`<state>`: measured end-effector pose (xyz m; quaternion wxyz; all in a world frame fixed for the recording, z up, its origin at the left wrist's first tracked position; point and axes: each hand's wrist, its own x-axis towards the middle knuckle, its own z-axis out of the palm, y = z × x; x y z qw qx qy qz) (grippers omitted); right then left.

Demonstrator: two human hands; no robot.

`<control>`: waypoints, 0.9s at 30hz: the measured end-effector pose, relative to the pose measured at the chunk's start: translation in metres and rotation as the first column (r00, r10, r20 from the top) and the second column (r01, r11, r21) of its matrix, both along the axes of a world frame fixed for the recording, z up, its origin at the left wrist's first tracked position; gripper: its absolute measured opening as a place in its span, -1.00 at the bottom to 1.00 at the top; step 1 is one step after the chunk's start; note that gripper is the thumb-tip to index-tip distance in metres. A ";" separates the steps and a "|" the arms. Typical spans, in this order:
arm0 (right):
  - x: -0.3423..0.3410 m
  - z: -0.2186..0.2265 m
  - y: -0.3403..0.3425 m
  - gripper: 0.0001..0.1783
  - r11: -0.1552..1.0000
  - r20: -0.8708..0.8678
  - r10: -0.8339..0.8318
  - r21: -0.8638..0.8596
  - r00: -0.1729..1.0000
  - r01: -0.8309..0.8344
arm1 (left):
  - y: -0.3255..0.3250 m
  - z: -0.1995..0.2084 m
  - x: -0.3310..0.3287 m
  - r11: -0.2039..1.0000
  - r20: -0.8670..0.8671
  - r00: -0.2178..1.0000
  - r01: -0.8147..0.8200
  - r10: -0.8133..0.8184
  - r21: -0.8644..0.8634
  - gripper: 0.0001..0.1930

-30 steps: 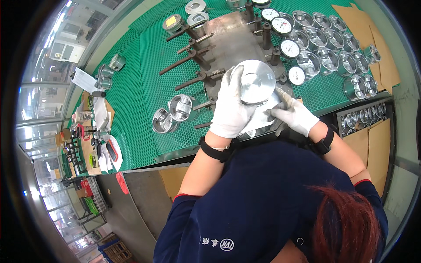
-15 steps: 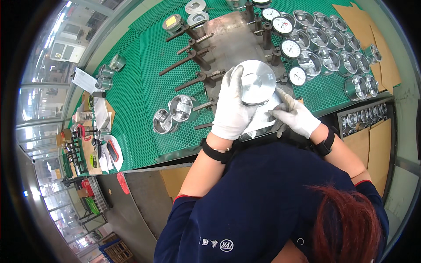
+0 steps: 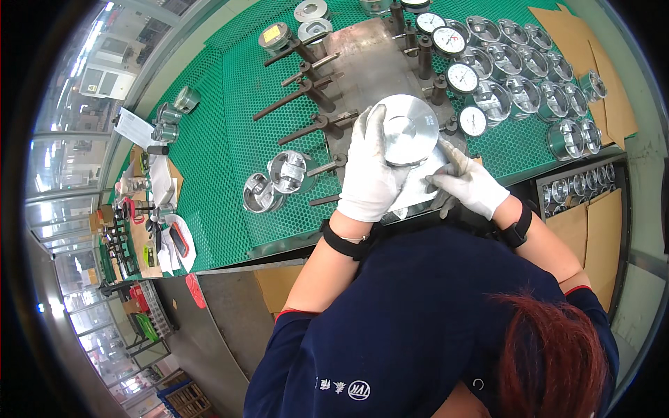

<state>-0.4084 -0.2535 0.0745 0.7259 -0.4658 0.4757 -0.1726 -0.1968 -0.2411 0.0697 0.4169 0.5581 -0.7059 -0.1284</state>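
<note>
A silver piston [image 3: 410, 132] rests crown up on the grey metal plate [image 3: 369, 59], close to its near end. My left hand [image 3: 369, 167], in a white glove, is closed along the piston's left side, with the fingers pointing away from me. At the lower right of the piston, my gloved right hand [image 3: 468, 182] has its fingers bent, the foremost one against the rim. Its lower fingers are partly hidden. A bright white patch between the two hands is too washed out to identify. Dark posts with rods [image 3: 324, 122] and round dial gauges [image 3: 472, 120] flank the plate.
Rows of pistons [image 3: 523, 94] stand right on the green mat [image 3: 240, 143]. Two pistons [image 3: 291, 172] sit left of the plate; several more stand at the far edge. Cardboard [image 3: 605, 76] borders the right. Tools and papers [image 3: 164, 240] lie at far left.
</note>
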 end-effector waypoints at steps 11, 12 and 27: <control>-0.006 0.004 -0.006 0.05 0.988 -0.045 0.085 -0.126 0.995 -0.090 | -0.001 0.002 0.002 1.000 0.015 1.000 -0.024 0.024 0.000 -0.15; -0.007 0.002 -0.006 0.06 0.970 -0.052 0.114 -0.208 0.992 -0.122 | 0.002 0.011 0.002 0.999 -0.056 0.998 -0.038 0.040 0.038 -0.22; -0.217 -0.029 -0.002 -0.61 0.665 0.045 -0.613 -0.510 0.789 0.546 | 0.046 0.038 0.144 0.774 0.194 0.814 -0.581 0.548 0.252 -0.51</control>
